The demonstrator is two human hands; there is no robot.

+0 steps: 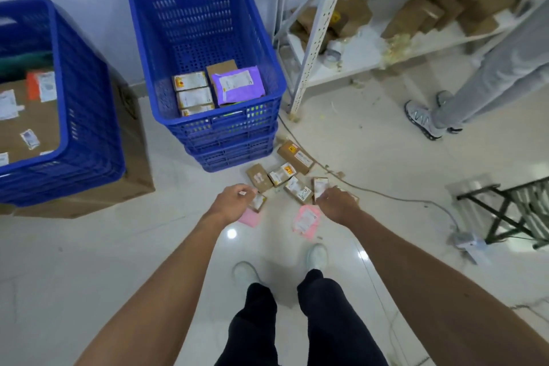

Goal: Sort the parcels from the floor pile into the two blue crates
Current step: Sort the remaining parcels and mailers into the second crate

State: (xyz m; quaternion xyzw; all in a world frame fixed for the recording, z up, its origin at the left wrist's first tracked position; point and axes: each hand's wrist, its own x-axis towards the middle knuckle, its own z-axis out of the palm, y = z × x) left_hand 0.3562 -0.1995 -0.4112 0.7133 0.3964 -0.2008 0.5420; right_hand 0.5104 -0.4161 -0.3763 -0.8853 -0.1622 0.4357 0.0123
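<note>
Two blue crates stand by the wall. The left crate (pixel 64 74) holds large cardboard parcels, and the right crate (pixel 269 47) holds small boxes and a purple mailer (pixel 239 85). The floor pile (pixel 282 174) lies just in front of the right crate: several small brown labelled boxes and two pink mailers (pixel 307 221). My left hand (pixel 231 200) is curled over a small brown parcel (pixel 258 203) at the pile's near left; its grip is hidden. My right hand (pixel 337 202) pinches an upright white-labelled box (pixel 320 187) at the pile's right.
The left crate sits on a big cardboard box (pixel 130 163); the right one tops a stack of crates. A white metal shelf (pixel 320 24) with parcels stands to the right. Another person's legs (pixel 439 116) stand beside the shelf. A cable (pixel 386 194) crosses the floor to a black folding rack (pixel 511 211).
</note>
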